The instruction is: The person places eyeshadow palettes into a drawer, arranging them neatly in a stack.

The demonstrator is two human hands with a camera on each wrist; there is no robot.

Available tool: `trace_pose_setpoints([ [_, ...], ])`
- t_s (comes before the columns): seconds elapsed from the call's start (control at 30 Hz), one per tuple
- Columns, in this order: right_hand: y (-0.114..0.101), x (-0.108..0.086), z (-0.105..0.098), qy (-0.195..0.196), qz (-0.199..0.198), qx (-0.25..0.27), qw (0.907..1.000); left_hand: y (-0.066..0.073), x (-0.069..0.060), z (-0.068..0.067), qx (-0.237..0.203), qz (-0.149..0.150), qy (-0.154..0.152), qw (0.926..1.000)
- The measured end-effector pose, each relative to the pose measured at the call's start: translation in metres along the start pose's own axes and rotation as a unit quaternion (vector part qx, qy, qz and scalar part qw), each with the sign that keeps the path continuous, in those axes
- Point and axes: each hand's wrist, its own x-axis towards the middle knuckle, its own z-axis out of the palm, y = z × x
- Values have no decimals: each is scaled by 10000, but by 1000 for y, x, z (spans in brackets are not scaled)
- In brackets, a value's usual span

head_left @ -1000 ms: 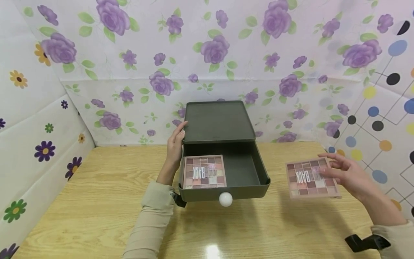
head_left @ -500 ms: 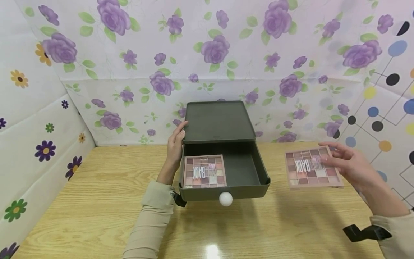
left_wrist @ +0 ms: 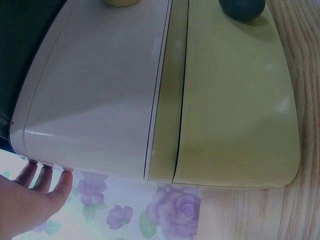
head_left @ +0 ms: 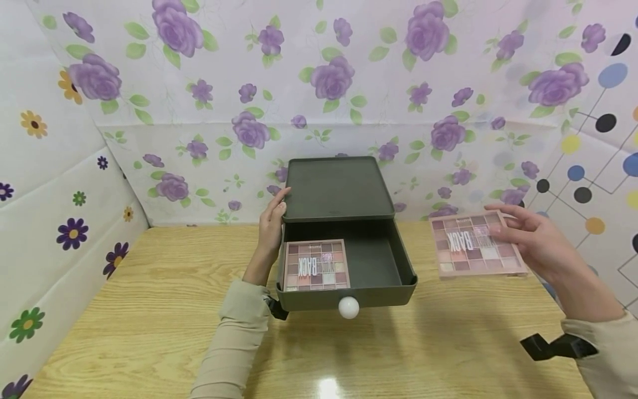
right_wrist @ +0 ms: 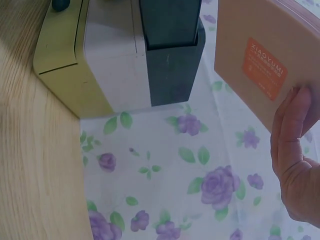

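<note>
In the head view, a small drawer organizer (head_left: 339, 188) has its dark green top drawer (head_left: 379, 263) pulled out. One eyeshadow palette (head_left: 310, 254) lies in the left part of that drawer. My left hand (head_left: 269, 228) rests on the organizer's left side; the left wrist view shows its fingertips (left_wrist: 62, 182) touching the side wall. Right of the drawer, my right hand (head_left: 543, 252) holds a second eyeshadow palette (head_left: 461, 257) in the air by its right edge. The right wrist view shows its pink back with an orange label (right_wrist: 265, 68); the thumb is hidden there.
Below the green drawer, a white drawer (left_wrist: 95, 85) and a yellow drawer (left_wrist: 235, 100) are closed. A round white knob (head_left: 349, 307) sticks out in front. The wooden table (head_left: 149, 305) meets a flowered cloth backdrop (head_left: 209, 127) behind the organizer.
My right hand has lifted the held palette upward and brought it slightly left, closer to the drawer. The left hand, the organizer and the palette inside have stayed put.
</note>
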Motion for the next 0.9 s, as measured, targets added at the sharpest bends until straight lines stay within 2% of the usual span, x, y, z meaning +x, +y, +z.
trace_pose_setpoints([
  [0.3,-4,11,19,-271,-101,371,9989,1,0,0,-12,-57,-36,10000],
  [0.53,-5,20,38,-248,-150,292,9992,0,0,-1,9,-57,-32,10000],
  [0.73,-6,28,56,-497,-121,204,9985,-21,5,-6,-108,46,-36,9999],
  [0.9,-4,34,72,-335,-68,51,9994,-31,7,-7,-20,128,-5,9999],
])
